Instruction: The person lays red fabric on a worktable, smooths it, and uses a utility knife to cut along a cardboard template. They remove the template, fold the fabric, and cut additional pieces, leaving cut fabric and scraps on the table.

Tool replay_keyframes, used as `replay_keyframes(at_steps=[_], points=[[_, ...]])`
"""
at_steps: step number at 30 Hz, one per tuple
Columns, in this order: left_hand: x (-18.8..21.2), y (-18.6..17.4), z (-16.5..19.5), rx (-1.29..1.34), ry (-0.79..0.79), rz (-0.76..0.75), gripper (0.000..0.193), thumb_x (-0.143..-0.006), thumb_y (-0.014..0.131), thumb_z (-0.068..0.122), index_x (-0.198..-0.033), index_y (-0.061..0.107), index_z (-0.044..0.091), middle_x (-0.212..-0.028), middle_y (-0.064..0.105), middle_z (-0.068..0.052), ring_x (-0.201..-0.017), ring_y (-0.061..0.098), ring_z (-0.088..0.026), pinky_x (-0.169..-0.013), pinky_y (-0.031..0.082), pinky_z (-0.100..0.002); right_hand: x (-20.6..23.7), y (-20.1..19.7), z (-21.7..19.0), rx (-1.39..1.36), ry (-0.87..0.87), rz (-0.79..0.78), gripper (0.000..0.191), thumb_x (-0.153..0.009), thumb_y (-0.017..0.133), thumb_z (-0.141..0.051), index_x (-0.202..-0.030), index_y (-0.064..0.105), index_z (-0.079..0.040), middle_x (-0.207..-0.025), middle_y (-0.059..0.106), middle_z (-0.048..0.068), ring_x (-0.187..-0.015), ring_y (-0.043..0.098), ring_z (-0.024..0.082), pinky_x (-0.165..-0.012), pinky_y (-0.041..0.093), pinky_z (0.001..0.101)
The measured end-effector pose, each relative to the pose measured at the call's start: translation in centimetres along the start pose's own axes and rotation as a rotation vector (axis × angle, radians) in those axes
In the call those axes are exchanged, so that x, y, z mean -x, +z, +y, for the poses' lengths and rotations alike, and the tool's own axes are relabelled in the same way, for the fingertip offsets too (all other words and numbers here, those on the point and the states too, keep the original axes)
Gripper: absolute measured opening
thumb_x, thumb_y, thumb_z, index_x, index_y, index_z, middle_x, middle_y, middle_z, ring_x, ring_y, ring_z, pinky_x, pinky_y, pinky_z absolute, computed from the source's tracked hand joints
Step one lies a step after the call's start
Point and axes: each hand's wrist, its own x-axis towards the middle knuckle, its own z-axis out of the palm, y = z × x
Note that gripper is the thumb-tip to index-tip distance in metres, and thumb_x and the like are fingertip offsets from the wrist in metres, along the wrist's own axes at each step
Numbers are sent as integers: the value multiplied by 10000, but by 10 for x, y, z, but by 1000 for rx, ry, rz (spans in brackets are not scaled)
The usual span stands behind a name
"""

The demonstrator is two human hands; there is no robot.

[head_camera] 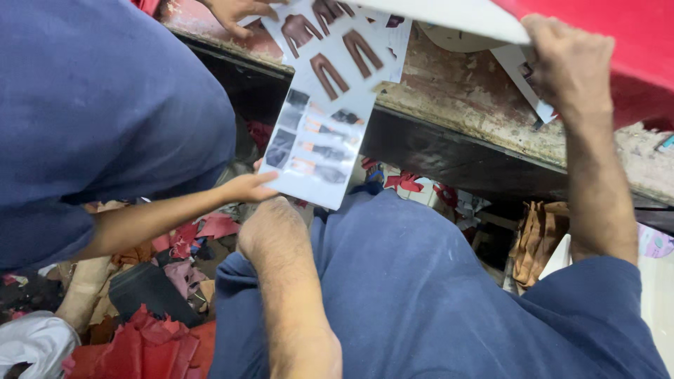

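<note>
Your left hand (270, 228) grips the lower edge of a printed sheet (319, 133) hanging off the worn counter (463, 105). Your right hand (569, 63) clasps a white board (449, 15) above it. Another person's hand (246, 188) touches the sheet's lower corner.

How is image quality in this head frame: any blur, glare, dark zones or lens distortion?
Head view: lighting is even, with no hard glare on the printed sheet. The recess under the workbench edge falls into deep shadow. The left hand and right hand look soft, the sheet's pictures slightly smeared. Wide-angle stretch shows at the frame edges. A co-worker's hand touches the sheet.
</note>
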Motion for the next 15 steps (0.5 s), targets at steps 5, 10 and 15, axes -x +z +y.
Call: replay_keyframes(at_steps=[5,10,15], points=[[-20,-83,57,218,-204,363,199,-980,606,178,-1158,628,89,-1164,653,-102,-1089,644,-249,-972,519,-351,40,44,-28,-103,110,-238,266,-994,745,-27,-1230,633,-75,-1053,748,85,-1001,758,208,-734,624,329],[-167,-164,178,461,-21,1071,176,-969,655,178,-1119,649,85,-1119,666,-79,-1027,660,-226,-924,524,-342,62,65,-56,-222,98,-170,434,-936,655,10,-1364,635,-59,-1361,705,141,-1221,705,316,-983,602,399],[-291,-113,183,717,-285,771,160,-957,703,177,-1080,670,81,-1074,680,-56,-965,676,-203,-877,529,-333,60,69,-57,-351,176,-168,421,-972,580,7,-1385,641,-45,-1403,683,163,-1247,675,367,-1051,552,452]])
